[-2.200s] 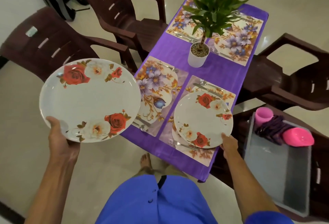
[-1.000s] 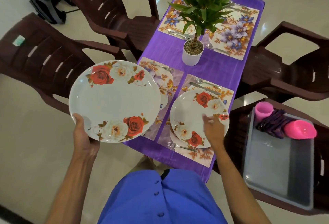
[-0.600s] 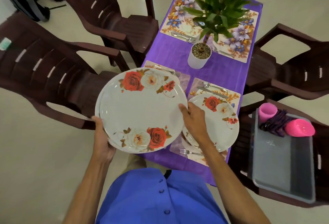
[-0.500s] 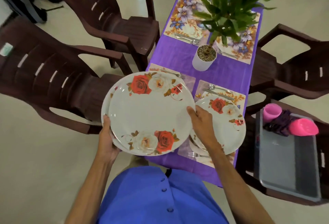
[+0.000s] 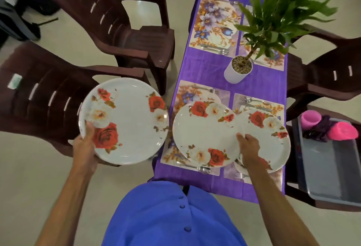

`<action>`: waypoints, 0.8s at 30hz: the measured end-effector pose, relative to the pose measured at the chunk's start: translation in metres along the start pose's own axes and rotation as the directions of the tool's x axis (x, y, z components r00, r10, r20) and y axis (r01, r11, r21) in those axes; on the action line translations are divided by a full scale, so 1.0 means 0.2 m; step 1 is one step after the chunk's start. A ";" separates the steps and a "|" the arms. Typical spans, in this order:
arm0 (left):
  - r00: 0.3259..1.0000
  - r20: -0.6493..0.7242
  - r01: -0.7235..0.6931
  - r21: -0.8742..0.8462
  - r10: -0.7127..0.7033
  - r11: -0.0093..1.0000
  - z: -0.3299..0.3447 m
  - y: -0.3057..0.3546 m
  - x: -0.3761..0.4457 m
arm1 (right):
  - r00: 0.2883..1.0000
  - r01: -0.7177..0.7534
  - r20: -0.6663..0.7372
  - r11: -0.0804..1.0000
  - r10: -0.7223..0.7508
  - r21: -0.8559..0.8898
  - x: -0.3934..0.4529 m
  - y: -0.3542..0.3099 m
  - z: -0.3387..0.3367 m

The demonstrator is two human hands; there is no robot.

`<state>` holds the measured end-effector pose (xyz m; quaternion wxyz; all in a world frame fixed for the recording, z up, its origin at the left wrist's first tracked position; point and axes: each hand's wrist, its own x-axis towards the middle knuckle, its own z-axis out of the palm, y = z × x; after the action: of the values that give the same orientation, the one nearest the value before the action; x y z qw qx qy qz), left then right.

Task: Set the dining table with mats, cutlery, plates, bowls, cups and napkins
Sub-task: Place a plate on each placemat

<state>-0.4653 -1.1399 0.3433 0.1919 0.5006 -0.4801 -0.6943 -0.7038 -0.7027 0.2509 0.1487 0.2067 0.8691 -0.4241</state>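
Three rose-patterned plates showed. Your left hand (image 5: 86,144) gripped one plate (image 5: 125,120) by its near rim, off the table's left side, above a brown chair (image 5: 45,97). Your right hand (image 5: 249,146) pinched the second plate (image 5: 205,134) over the near-left mat (image 5: 220,97), overlapping the third plate (image 5: 273,138) on the near-right mat (image 5: 273,107).
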 end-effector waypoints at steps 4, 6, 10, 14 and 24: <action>0.999 -0.038 -0.038 0.002 0.038 0.999 -0.15 0.06 0.09 | 0.998 -0.062 0.015 0.998 0.062 -0.006 0.00 0.05 0.15; 0.999 -0.044 -0.025 -0.020 0.024 0.999 -0.20 0.07 0.12 | 0.995 -0.101 0.020 0.995 0.101 0.022 0.00 0.04 0.21; 1.000 -0.029 0.005 -0.020 -0.006 1.000 -0.22 0.06 0.14 | 0.992 -0.124 0.013 0.992 0.124 -0.001 0.05 0.06 0.31; 0.998 -0.046 0.045 -0.019 -0.046 0.999 -0.24 0.04 0.18 | 0.989 -0.149 0.020 0.988 0.150 -0.045 0.10 0.07 0.37; 0.998 -0.019 0.060 -0.025 -0.060 0.998 -0.21 0.01 0.23 | 0.994 -0.105 -0.051 0.963 0.095 -0.250 0.10 0.04 0.41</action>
<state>-0.4471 -1.1947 0.3197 0.1816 0.5193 -0.4544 -0.7006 -0.7109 -0.7583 0.1874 0.1783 0.2379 0.9070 -0.2981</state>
